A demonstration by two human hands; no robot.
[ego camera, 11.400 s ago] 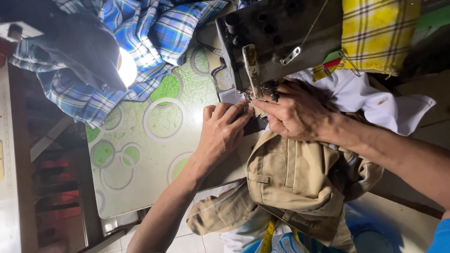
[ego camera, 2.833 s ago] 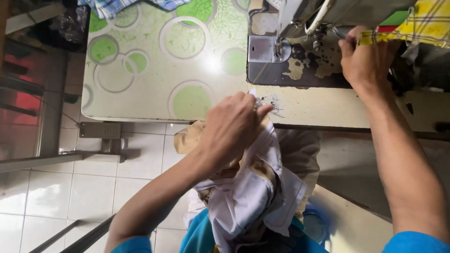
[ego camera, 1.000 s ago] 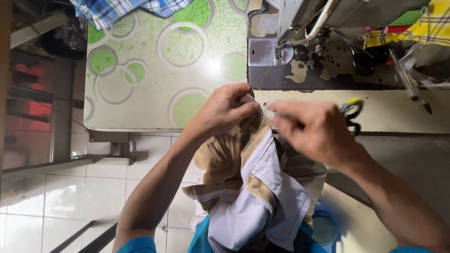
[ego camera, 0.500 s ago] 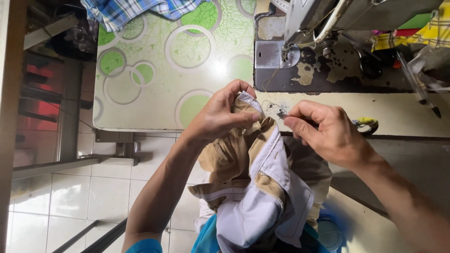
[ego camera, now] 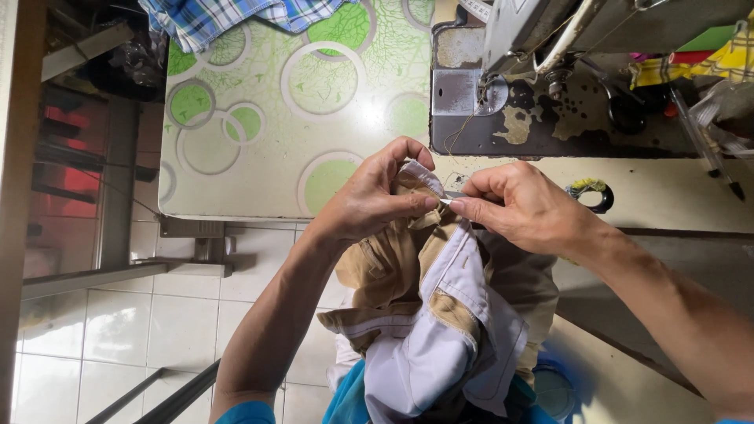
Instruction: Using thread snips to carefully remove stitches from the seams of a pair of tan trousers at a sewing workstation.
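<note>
A tan garment with white lining (ego camera: 440, 314) hangs from my hands down over my lap, at the near edge of the sewing table. My left hand (ego camera: 377, 200) pinches its upper edge between thumb and fingers. My right hand (ego camera: 518, 206) meets it from the right, fingertips closed on a small thin metal tool at the same edge of cloth. Both hands touch at the fabric, just in front of the sewing machine (ego camera: 565, 86).
The table top (ego camera: 259, 157) has a green circle pattern; a blue plaid cloth (ego camera: 228, 16) lies at its far left. A small black ring with yellow-green thread (ego camera: 591, 193) sits right of my hands. Yellow checked fabric (ego camera: 715, 63) is behind the machine. White floor tiles (ego camera: 102, 330) lie below.
My right hand has moved left and closed in on my left hand at the garment's edge. The view has shifted slightly; the garment stays held up in front of the machine.
</note>
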